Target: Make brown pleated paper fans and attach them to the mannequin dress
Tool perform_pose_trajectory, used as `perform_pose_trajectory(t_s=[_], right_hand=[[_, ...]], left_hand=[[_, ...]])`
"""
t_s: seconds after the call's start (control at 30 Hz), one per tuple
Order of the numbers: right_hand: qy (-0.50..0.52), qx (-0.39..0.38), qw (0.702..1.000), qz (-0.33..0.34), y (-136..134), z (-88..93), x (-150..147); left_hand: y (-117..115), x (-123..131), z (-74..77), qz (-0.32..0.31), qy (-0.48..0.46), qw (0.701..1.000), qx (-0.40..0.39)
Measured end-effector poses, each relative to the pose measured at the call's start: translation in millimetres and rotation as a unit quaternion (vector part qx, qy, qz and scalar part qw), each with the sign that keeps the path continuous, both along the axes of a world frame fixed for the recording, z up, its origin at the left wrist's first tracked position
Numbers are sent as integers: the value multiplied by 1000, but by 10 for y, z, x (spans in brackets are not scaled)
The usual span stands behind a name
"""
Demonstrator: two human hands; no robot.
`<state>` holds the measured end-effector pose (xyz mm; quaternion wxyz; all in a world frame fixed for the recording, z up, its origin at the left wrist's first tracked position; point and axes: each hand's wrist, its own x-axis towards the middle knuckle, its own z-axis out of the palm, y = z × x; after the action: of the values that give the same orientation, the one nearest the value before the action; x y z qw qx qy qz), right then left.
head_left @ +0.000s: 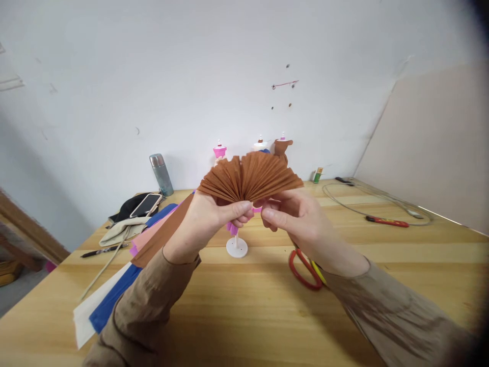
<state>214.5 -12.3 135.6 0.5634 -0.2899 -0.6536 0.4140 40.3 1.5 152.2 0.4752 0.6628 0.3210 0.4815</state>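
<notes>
A brown pleated paper fan (pixel 250 178) is spread open above the wooden table (pixel 244 316). My left hand (pixel 208 219) pinches its gathered base with thumb and fingers closed. My right hand (pixel 294 214) is closed on the base from the other side, where a bit of pink material (pixel 256 209) shows between the fingertips. Just below the hands stands a small pink figure on a white round stand (pixel 237 247), mostly hidden by my left hand.
Brown, pink, blue and white paper sheets (pixel 126 275) lie at the left. Red-handled scissors (pixel 305 270) lie under my right wrist. A phone (pixel 145 204), cloth, pen, metal flask (pixel 161 175), small dress figures (pixel 263 145), a cable and red tool (pixel 386 221) sit farther back.
</notes>
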Motion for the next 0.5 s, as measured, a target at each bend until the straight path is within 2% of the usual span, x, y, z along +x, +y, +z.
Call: perform_pose_trajectory(t_s=[0.2,0.37,0.5], right_hand=[[-50,-55,997,-16,45,-32,-18],[-91,-68,992,-49,152,-83,13],[-234,-53,970,-34,342,-220,93]], left_hand=[[41,-149,127,54,-120,991,13],[193,-251,179,100,-178,979,23],[369,-271,107,124,-187,974,19]])
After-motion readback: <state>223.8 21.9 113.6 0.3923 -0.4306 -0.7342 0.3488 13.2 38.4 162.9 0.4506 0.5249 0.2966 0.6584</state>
